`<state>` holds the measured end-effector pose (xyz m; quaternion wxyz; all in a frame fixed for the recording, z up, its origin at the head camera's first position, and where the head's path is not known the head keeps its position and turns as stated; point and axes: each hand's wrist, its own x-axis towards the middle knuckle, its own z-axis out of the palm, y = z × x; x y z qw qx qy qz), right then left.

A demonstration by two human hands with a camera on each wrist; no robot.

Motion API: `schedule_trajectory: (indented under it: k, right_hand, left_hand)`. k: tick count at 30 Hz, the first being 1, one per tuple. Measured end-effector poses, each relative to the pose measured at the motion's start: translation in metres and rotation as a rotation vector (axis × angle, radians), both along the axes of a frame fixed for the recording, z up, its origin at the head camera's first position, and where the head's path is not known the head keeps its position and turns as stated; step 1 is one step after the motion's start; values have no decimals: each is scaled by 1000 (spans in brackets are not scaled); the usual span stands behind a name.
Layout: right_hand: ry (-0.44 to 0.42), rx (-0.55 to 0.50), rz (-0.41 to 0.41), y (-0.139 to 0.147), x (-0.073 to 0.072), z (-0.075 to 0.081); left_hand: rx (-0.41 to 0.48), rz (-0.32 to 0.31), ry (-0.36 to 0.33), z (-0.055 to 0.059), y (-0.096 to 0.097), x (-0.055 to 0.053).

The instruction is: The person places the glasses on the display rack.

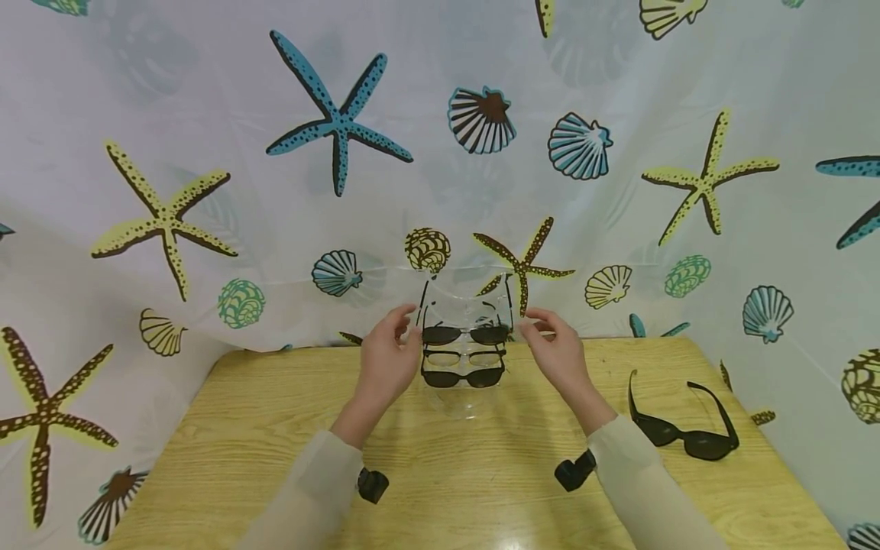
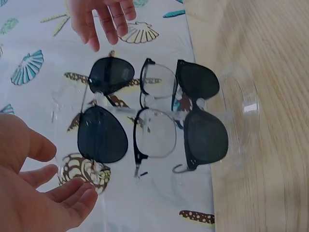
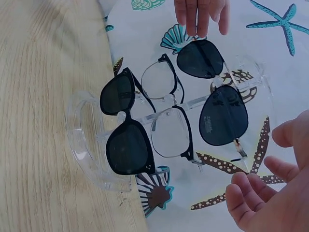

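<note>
A clear plastic display stand [image 2: 249,104] holds three pairs of glasses, one above another. On top are sunglasses with thin rims and dark lenses [image 1: 441,335]. Clear-lens eyeglasses with dark browlines [image 3: 188,130] sit in the middle, and black-framed sunglasses [image 1: 443,379] are lowest. My left hand [image 1: 390,353] is raised at the left side of the top pair, fingers loosely bent and holding nothing. On the opposite side, my right hand [image 1: 558,355] faces it beside the other temple, also with nothing in its relaxed fingers.
Another pair of black sunglasses [image 1: 708,444] lies on the wooden table [image 1: 275,443] at the right, temples unfolded. Behind the stand hangs a white cloth [image 1: 412,206] printed with starfish and shells, down to the table's back edge.
</note>
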<state>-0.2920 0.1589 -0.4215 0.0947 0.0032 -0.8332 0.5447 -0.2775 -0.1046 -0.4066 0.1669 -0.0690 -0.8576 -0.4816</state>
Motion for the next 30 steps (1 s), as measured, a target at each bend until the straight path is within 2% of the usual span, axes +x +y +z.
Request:
schedule_trajectory:
  k: [4, 8, 11, 16, 21, 30]
  right_hand:
    - [-11, 2, -11, 13, 7, -1]
    - [-21, 10, -19, 28, 16, -4]
    - [-22, 35, -33, 39, 24, -6]
    - [-31, 74, -59, 57, 37, -10]
    - [-53, 82, -92, 77, 50, -16]
    - [-88, 142, -163, 117, 72, -24]
  left_hand:
    - [-1, -9, 74, 1, 9, 11]
    - [25, -55, 79, -3, 20, 19]
    - [54, -105, 29, -11, 30, 22]
    - [81, -166, -64, -30, 51, 27]
    - [89, -230, -110, -47, 74, 31]
    - [193, -328, -222, -70, 117, 37]
